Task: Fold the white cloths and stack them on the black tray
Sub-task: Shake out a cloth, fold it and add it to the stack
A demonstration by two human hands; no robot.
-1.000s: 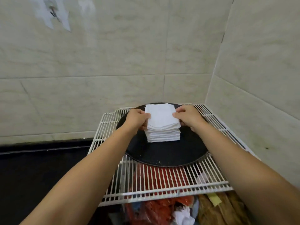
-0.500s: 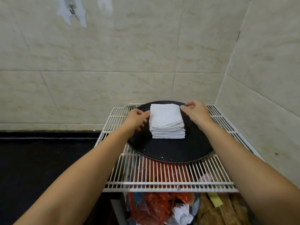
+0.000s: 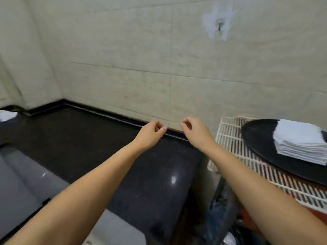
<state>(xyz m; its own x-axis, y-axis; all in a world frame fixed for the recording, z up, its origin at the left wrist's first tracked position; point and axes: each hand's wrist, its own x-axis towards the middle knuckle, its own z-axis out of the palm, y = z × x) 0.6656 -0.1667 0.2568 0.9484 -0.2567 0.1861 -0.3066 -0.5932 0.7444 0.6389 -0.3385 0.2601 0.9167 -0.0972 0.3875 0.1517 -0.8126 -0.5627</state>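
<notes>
A dark, glossy counter ran along the wall and shone with a couple of small light glints. Behind it the wall was pale marbled tile, and up high there was a metal hook sitting in a patch of whitish smeared stuff. A white wire rack sat just off the counter's right end, with something reddish showing under its bars. Lower left, a grey sink took up the corner. Way over at the left edge something white lay on the counter, too blurry to say what it was.
</notes>
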